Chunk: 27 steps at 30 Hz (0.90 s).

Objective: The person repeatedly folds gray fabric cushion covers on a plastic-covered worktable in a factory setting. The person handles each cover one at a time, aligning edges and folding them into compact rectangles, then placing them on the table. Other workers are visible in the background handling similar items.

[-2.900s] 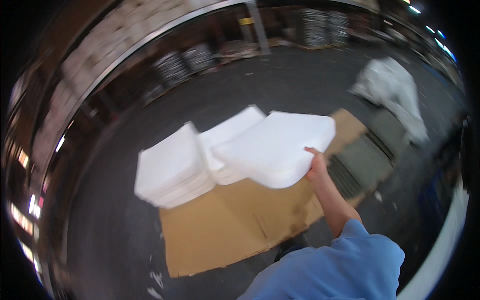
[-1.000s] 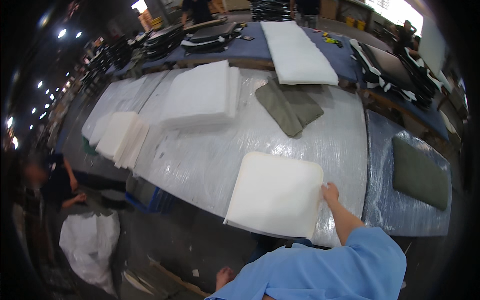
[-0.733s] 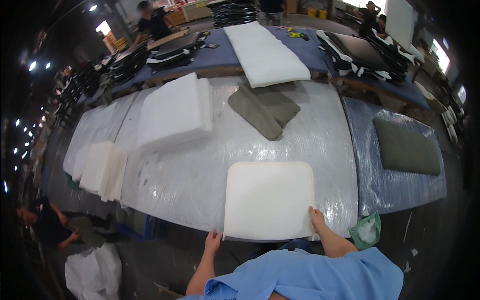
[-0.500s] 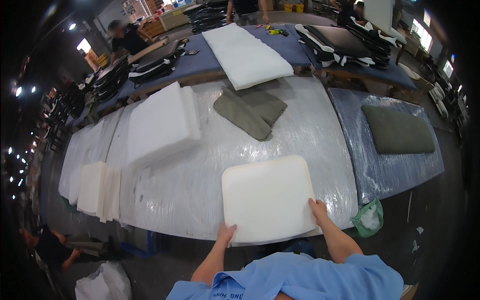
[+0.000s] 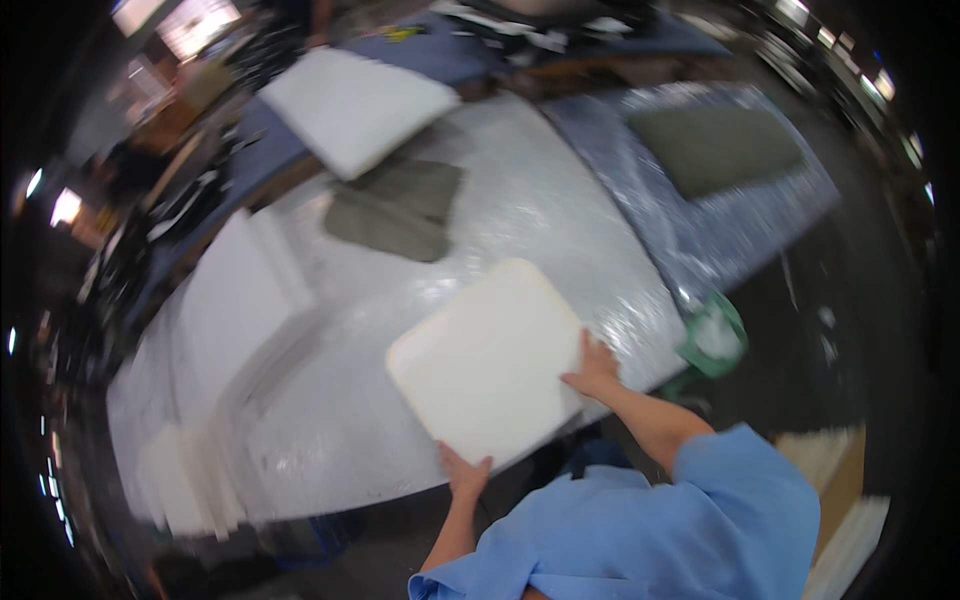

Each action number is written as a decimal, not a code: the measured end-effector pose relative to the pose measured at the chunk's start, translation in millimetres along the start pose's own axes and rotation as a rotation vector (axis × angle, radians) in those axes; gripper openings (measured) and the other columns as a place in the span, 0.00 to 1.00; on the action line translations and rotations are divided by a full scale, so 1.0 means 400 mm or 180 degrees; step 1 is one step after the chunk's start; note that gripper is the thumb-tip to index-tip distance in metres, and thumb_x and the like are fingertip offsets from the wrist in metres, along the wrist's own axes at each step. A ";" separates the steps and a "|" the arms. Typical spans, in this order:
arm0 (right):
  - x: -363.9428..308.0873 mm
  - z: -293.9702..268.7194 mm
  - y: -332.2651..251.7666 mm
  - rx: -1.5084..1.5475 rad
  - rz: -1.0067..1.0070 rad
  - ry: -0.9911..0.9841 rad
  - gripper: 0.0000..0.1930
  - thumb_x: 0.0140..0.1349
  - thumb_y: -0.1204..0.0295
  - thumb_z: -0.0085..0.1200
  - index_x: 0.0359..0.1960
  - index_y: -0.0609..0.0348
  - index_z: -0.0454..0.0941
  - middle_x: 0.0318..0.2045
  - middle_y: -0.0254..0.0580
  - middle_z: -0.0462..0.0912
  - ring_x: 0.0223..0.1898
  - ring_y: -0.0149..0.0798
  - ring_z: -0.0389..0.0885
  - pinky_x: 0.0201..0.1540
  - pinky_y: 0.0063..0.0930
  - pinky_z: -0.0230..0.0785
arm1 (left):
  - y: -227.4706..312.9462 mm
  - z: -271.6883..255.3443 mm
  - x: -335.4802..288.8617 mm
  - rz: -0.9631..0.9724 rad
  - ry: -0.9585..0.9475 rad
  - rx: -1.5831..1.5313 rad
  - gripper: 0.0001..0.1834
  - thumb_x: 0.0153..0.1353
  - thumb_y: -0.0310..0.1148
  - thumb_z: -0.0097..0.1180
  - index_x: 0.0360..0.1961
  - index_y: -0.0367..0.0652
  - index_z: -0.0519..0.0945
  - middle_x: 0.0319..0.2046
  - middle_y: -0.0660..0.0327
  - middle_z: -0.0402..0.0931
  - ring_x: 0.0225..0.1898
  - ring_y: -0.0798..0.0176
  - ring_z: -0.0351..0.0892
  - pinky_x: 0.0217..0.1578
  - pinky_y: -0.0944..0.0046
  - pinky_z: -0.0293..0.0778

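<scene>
A cream-white foam cushion pad (image 5: pixel 490 365) with rounded corners lies at the near edge of the plastic-covered table (image 5: pixel 350 420), turned at an angle. My left hand (image 5: pixel 465 470) grips its near left edge, thumb on the upper face. On the right side my right hand (image 5: pixel 595 367) holds the edge, thumb over the top; the undersides of both grips are hidden. Beyond the pad, a folded olive-grey fabric piece (image 5: pixel 395 210) lies partly beneath a thick white wadding slab (image 5: pixel 355 105).
Blurred white wadding stacks (image 5: pixel 240 300) and smaller white slabs (image 5: pixel 185 480) stand at left. To the right, a blue plastic-wrapped table (image 5: pixel 640 210) bears an olive-grey cushion (image 5: pixel 715 145). A green bag (image 5: pixel 715 335) hangs by the table's corner; a box (image 5: pixel 830 470) stands behind my right side.
My view has swung to the right, blurring the picture. The foam pad appears rotated within it, and my right hand has shifted along its right edge. Both hands stay on the pad.
</scene>
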State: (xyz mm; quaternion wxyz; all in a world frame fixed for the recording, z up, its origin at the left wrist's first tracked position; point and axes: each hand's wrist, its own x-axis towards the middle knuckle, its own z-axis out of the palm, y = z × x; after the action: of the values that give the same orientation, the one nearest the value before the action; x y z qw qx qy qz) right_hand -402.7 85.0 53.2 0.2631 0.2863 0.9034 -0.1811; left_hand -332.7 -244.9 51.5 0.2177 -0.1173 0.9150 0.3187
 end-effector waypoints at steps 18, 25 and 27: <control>0.160 -0.078 0.384 0.2012 -0.0645 -0.0750 0.28 0.59 0.56 0.63 0.63 0.45 0.80 0.50 0.52 0.86 0.51 0.48 0.85 0.52 0.43 0.78 | 0.151 -0.032 -0.041 -0.0305 0.0167 -0.0848 0.53 0.59 0.38 0.66 0.75 0.25 0.49 0.72 0.32 0.57 0.73 0.38 0.59 0.72 0.51 0.56; 0.213 -0.320 0.964 0.0674 0.1439 0.1014 0.19 0.62 0.63 0.60 0.53 0.56 0.82 0.53 0.56 0.82 0.56 0.56 0.82 0.56 0.49 0.74 | 0.202 0.092 -0.303 -0.1407 -0.0001 -0.1175 0.39 0.64 0.38 0.62 0.70 0.28 0.63 0.56 0.41 0.75 0.47 0.51 0.80 0.42 0.54 0.79; 0.217 -0.320 1.032 0.0651 0.1647 0.0906 0.18 0.61 0.64 0.61 0.51 0.58 0.83 0.50 0.55 0.83 0.54 0.56 0.83 0.55 0.49 0.75 | 0.266 0.145 -0.323 -0.1569 -0.0146 -0.1448 0.36 0.66 0.37 0.62 0.70 0.30 0.65 0.55 0.45 0.76 0.46 0.56 0.80 0.41 0.57 0.79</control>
State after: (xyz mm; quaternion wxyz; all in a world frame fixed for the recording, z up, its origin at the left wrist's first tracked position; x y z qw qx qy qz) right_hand -258.0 500.8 31.7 0.1411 0.5541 0.8054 -0.1562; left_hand -238.2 -116.3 128.4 0.2769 -0.3735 0.7594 0.4551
